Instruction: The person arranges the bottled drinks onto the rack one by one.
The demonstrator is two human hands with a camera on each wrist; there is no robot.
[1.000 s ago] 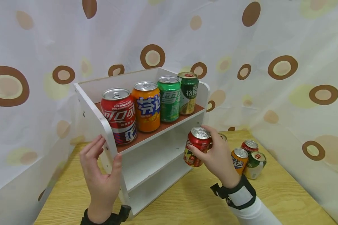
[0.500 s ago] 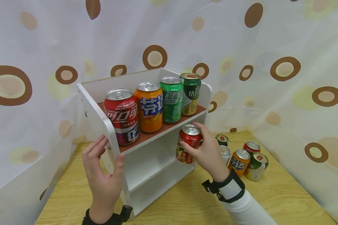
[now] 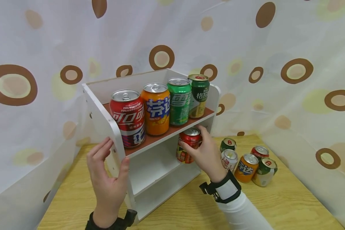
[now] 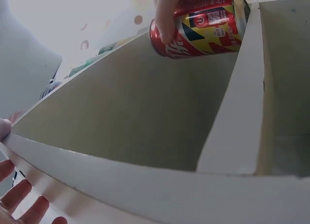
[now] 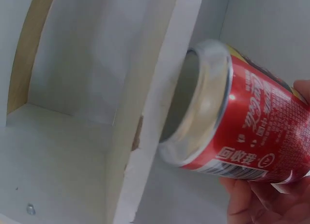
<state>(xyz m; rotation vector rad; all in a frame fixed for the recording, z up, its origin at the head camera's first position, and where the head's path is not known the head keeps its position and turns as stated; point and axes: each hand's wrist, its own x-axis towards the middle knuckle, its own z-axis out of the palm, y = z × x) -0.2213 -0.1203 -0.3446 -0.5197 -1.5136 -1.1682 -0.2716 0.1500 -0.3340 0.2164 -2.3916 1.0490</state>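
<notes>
My right hand (image 3: pixel 204 153) grips a red cola can (image 3: pixel 187 145) with yellow and black patches, thumb on its near side. The can is upright at the right end of the middle shelf (image 3: pixel 156 174) of a small white rack. In the right wrist view the base of the cola can (image 5: pixel 193 108) is right at the shelf's front edge (image 5: pixel 150 117). My left hand (image 3: pixel 107 182) rests its fingertips against the rack's left side panel (image 3: pixel 115 137), thumb raised near the front edge. The left wrist view shows the left fingers (image 4: pixel 19 195) spread along that panel.
On the rack's top shelf stand a red can (image 3: pixel 128 118), an orange can (image 3: pixel 156 108), a green can (image 3: pixel 179 101) and a dark green and gold can (image 3: pixel 199 95). Several more cans, among them an orange can (image 3: pixel 246 167), stand on the wooden table (image 3: pixel 290 198) at right.
My right hand has carried the cola can leftward and down, from in front of the rack to the middle shelf's opening. The left hand stays at the side panel.
</notes>
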